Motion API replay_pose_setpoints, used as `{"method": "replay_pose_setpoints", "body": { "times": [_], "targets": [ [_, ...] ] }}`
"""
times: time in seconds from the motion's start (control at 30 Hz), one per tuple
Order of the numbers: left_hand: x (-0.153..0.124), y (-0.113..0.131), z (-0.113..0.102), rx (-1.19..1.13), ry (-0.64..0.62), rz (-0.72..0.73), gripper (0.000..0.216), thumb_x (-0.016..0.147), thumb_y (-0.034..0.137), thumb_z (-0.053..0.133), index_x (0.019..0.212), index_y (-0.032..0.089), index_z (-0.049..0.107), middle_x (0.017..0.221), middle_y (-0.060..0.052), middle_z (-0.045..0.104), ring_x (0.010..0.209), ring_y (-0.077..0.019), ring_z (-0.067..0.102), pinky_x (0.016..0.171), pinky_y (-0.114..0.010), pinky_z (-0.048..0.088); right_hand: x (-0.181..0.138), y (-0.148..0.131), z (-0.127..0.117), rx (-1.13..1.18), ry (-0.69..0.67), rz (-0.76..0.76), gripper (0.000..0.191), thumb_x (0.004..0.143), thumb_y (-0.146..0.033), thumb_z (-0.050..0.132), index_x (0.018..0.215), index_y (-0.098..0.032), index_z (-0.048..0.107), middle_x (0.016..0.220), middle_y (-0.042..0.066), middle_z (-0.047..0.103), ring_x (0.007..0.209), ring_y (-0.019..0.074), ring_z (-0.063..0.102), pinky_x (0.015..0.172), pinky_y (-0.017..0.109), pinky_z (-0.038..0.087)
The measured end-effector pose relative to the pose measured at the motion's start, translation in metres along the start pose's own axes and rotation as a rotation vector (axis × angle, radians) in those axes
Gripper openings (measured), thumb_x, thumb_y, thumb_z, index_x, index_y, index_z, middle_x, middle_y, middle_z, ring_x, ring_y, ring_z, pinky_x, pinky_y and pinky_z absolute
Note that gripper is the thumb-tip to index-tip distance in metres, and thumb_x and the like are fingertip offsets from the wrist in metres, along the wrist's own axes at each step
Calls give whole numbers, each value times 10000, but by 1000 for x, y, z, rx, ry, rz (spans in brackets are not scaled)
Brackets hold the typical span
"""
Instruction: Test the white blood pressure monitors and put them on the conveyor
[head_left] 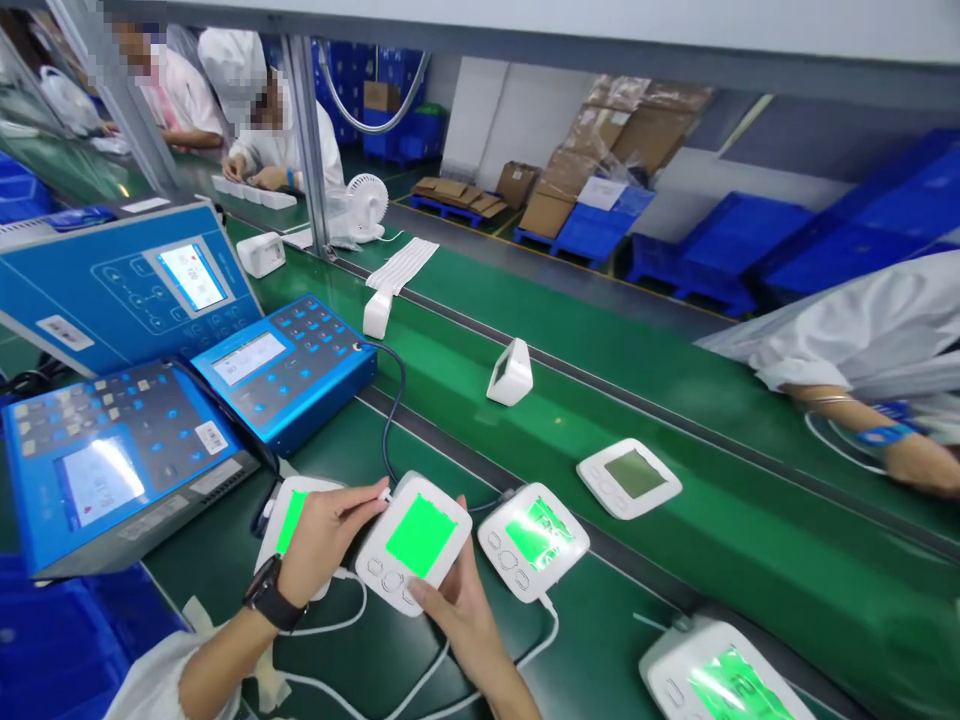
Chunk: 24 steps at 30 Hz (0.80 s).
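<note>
My right hand (469, 610) grips a white blood pressure monitor (421, 540) from below and the right, its thumb on the front by the round buttons. The monitor's screen glows plain green. At its upper left edge my left hand (330, 535), wearing a black watch (274, 595), pinches a small white plug (385, 496); how deep the plug sits cannot be made out. Partly behind my left wrist lies another lit monitor (292, 515). Just right of my hands rests a third one (534, 540), lit green, with a white cable at its lower edge.
Blue tester boxes (285, 365) stand at the left. A green conveyor belt (450, 370) carries a monitor with a dark screen (628, 478) and one standing on edge (511, 373). A lit monitor (720, 670) lies lower right. Co-workers sit across the line; one co-worker's arm (847, 410) reaches in at right.
</note>
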<state>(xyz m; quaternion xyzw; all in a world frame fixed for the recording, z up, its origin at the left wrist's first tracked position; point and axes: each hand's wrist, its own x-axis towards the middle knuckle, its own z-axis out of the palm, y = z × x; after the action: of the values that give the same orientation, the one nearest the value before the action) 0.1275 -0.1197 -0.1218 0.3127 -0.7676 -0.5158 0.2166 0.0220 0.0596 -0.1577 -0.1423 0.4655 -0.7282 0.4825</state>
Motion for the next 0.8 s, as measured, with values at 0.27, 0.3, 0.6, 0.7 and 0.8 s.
{"method": "replay_pose_setpoints", "body": {
  "times": [0.27, 0.3, 0.6, 0.7, 0.8],
  "targets": [
    [28, -18, -11, 395, -212, 281, 405, 1044, 425, 474, 1327, 275, 722, 1270, -17, 736, 1100, -270, 748, 926, -329, 615, 15, 1, -1, -158, -62, -133, 1239, 953, -462, 734, 1593, -294, -314, 1593, 144, 474, 1331, 259, 607, 1128, 502, 466],
    [33, -19, -11, 484, -233, 328, 433, 1053, 406, 431, 1343, 250, 712, 1264, -36, 745, 1112, -285, 743, 933, -359, 613, 16, -1, 0, -225, -26, -155, 1207, 961, -427, 717, 1601, -295, -299, 1569, 146, 501, 1277, 262, 646, 1087, 501, 506],
    [36, -35, -42, 1013, -140, 541, 458, 1012, 202, 336, 1338, 176, 656, 1110, -102, 734, 922, -300, 685, 785, -453, 518, 24, 18, 22, -981, 575, -234, 1176, 811, -158, 758, 1685, -261, -23, 1610, 180, 367, 1465, 376, 438, 1154, 533, 451],
    [36, -36, -55, 975, -128, 559, 399, 1024, 213, 353, 1269, 161, 664, 1113, -104, 714, 927, -290, 662, 817, -447, 508, 25, 23, 27, -1030, 612, -215, 1180, 800, -171, 765, 1686, -235, -13, 1609, 195, 363, 1448, 405, 444, 1169, 567, 419],
    [49, -19, -58, 874, -173, 625, 339, 1049, 237, 394, 1245, 159, 660, 1150, -104, 702, 1018, -280, 650, 894, -427, 519, 24, 20, 28, -1023, 583, -217, 1127, 860, -216, 723, 1682, -239, -47, 1606, 191, 367, 1441, 397, 445, 1167, 572, 412]
  ]
}}
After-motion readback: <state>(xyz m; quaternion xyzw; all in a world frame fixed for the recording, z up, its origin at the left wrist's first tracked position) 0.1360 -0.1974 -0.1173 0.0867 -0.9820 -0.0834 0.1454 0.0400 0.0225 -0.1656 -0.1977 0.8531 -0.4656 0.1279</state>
